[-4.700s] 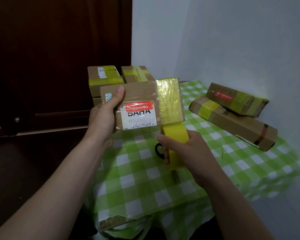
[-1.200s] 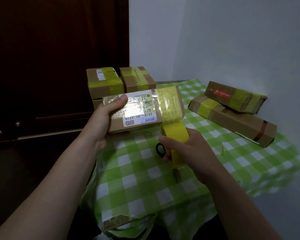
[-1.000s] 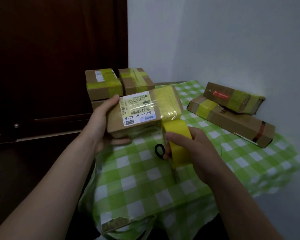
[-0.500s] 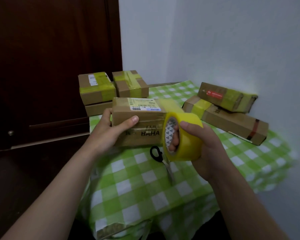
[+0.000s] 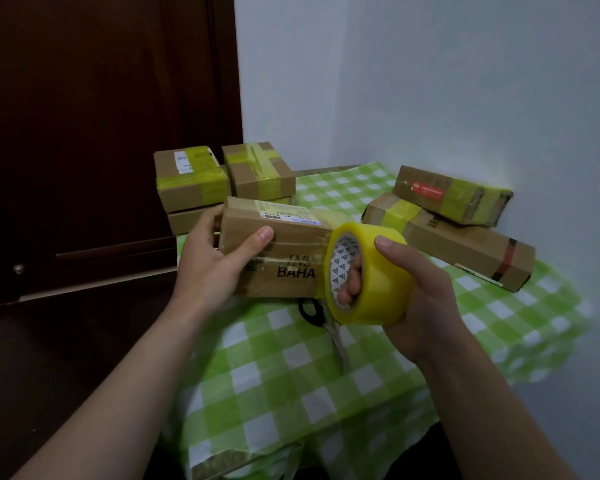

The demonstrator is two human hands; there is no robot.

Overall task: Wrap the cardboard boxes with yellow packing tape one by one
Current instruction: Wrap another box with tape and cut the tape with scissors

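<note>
My left hand (image 5: 215, 265) grips the left end of a brown cardboard box (image 5: 284, 247) printed "BAHA", held above the table with a white label on its top face. Yellow tape runs around the box's right end. My right hand (image 5: 420, 289) holds the yellow tape roll (image 5: 371, 275) against that right end, fingers through its core and thumb on the outer rim. The roll hides the box's right end.
Black-handled scissors (image 5: 317, 315) lie on the green checked tablecloth (image 5: 291, 368) under the roll. Taped boxes are stacked at the back left (image 5: 191, 178) and back centre (image 5: 260, 171). Two long taped boxes (image 5: 465, 244) rest against the white wall at right. A dark door stands at left.
The box has been rolled so the "BAHA" side faces me and the label points up. My right hand brought the roll from under the box up to its right end.
</note>
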